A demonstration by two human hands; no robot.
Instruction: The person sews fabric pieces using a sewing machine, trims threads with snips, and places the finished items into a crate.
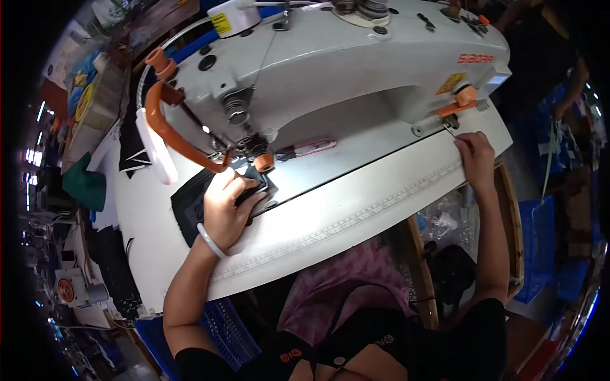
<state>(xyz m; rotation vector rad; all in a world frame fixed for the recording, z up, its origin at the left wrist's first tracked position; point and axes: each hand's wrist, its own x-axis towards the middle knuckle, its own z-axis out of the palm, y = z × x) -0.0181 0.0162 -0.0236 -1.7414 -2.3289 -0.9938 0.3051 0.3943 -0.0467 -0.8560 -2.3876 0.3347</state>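
My left hand [225,206], with a pale bangle on the wrist, rests beside the needle area of a white sewing machine [330,76]. Its bent fingers grip a piece of black fabric [189,206] that lies on the machine bed near the presser foot; the fingertips are partly hidden. At the right end of the bed, my right hand [478,159] has thumb and forefinger pinched at a small metal tool [450,125], whose exact kind is unclear. A pink-handled tool [314,147] lies on the bed under the machine arm.
A printed ruler scale [343,227] runs along the front of the white table. An orange guard [168,127] and a white lamp [155,149] stand left of the needle. An open drawer [445,219] holds clear plastic bags. Green cloth [86,183] lies far left; a person [540,57] is at upper right.
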